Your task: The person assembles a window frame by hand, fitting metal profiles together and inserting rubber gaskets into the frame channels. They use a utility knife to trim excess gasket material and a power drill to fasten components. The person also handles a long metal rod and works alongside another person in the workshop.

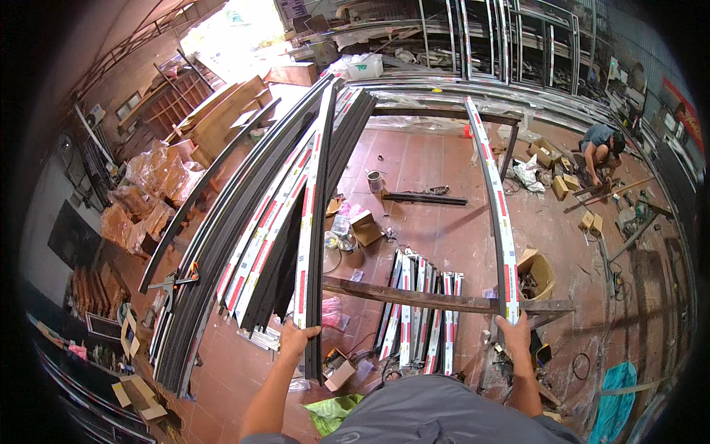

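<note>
My left hand (298,339) is closed around the near end of a long dark metal profile (310,229) with a white and red film strip along it. This profile slants away beside a big stack of similar profiles (222,244) on the left. My right hand (514,331) grips the near end of a second long profile (497,200), also white and red on top. That one lies apart on the right, across a rusty steel crossbar (414,296) and toward a far support bar (444,115). The undersides of both grips are hidden.
Shorter film-covered profiles (421,311) lie on the tiled floor beneath the crossbar. An open cardboard box (538,277) stands right of it. A clamp (174,281) sits on the left stack. Another person (600,148) crouches at the far right. Plastic-wrapped bundles (151,192) are at left.
</note>
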A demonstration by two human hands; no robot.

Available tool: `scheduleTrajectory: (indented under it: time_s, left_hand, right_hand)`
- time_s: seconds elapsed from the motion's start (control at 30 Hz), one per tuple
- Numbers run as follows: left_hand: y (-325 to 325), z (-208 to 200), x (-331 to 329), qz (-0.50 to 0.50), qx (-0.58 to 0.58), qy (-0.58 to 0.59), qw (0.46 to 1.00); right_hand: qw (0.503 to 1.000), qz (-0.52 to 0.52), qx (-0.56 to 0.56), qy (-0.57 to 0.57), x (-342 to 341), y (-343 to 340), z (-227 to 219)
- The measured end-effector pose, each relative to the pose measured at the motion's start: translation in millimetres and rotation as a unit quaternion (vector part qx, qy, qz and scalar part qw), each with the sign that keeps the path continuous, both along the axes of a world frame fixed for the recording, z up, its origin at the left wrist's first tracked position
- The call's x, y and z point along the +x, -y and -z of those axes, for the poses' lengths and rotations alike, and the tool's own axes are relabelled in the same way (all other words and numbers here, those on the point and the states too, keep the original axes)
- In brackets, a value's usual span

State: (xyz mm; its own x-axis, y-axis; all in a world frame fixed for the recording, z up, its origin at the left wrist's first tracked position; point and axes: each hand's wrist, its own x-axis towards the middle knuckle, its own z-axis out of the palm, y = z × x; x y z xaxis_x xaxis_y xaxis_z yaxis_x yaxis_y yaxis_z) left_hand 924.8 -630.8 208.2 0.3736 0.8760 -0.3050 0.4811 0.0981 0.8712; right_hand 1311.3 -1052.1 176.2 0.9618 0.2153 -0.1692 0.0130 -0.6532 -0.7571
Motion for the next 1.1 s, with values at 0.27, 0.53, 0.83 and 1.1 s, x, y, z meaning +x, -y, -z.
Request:
scheduleTrajectory:
  time_s: [0.27, 0.53, 0.83, 1.1]
  left_hand:
    - [120, 14, -9, -0.006, 0.149, -0.148, 0.978]
    - [230, -4, -37, 0.146, 0.055, -0.278, 0.948]
    - [140, -63, -179, 0.218, 0.540, -0.278, 0.764]
    - [24, -71, -5, -0.161, 0.233, 0.162, 0.945]
  right_hand:
    - [0.933, -0.192, 0.288, -0.099, -19, -113, 33]
    - [0.557, -0.153, 0.565, -0.589, -49, -280, 13]
    - [0.665, 0.042, 0.714, -0.213, 147, -136, -65]
    - [0.609, 0.246, 0.747, -0.100, 150, 38, -98]
